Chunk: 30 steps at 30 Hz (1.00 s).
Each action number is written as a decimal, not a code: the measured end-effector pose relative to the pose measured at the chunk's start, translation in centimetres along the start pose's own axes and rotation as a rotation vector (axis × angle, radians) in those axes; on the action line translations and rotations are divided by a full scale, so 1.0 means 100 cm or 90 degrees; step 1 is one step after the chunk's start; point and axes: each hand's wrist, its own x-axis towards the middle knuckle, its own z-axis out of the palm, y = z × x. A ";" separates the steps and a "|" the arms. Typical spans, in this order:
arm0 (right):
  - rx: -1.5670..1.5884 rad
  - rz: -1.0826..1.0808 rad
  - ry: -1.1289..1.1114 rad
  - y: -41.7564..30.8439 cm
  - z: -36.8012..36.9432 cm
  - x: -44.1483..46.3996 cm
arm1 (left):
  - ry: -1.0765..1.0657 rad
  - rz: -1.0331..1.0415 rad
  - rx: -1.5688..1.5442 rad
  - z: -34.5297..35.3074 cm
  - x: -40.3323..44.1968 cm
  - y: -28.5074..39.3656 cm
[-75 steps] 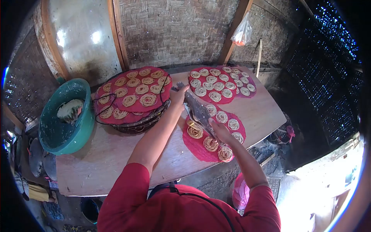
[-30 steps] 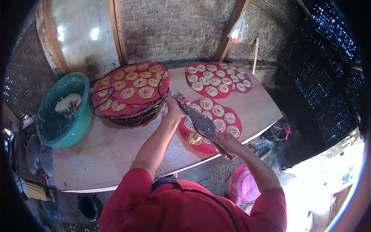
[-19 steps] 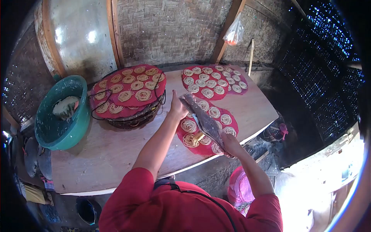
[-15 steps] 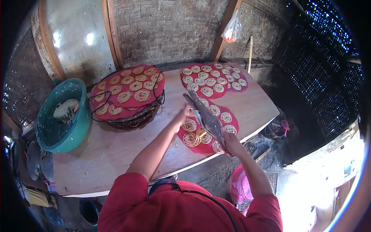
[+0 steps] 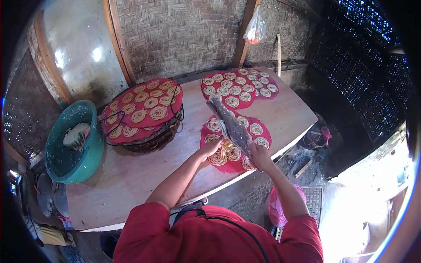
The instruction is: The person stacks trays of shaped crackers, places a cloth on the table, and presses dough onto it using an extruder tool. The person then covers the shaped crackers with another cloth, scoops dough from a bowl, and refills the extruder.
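In my right hand (image 5: 262,157) is the lower end of a long, dark wooden hand press (image 5: 234,128), held slantwise above a red round sheet (image 5: 206,133) with pale coils of dough strands (image 5: 255,129) on it. My left hand (image 5: 212,147) is closed beside a yellowish, brass-like part (image 5: 227,143) under the press. Its fingertips are partly hidden, so I cannot tell exactly what they pinch. Loose dough strands (image 5: 224,155) hang just below that part, over the coils at the sheet's near left.
Farther back lie more coil-covered red sheets (image 5: 239,101). At left, a dark basket (image 5: 151,142) carries red sheets of coils, with black cords around it. A green basin (image 5: 72,171) holding pale dough stands at the table's (image 5: 118,193) left end. A plastic bag (image 5: 255,28) hangs behind.
My left hand has moved down from beside the press's upper part to the brass-like part. My right hand still grips the press's lower end. The view has shifted slightly.
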 end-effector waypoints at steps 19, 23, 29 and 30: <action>0.227 0.079 0.182 0.047 -0.023 -0.134 | 0.562 0.514 0.762 -0.020 -0.118 -0.031; 0.481 0.130 0.294 0.110 0.010 -0.191 | 0.630 0.538 0.563 -0.017 -0.176 -0.061; 0.510 0.246 0.398 0.178 0.072 -0.288 | 0.425 0.540 0.434 0.081 -0.226 -0.115; 0.516 0.301 0.412 0.181 0.078 -0.304 | 0.390 0.536 0.426 0.102 -0.230 -0.112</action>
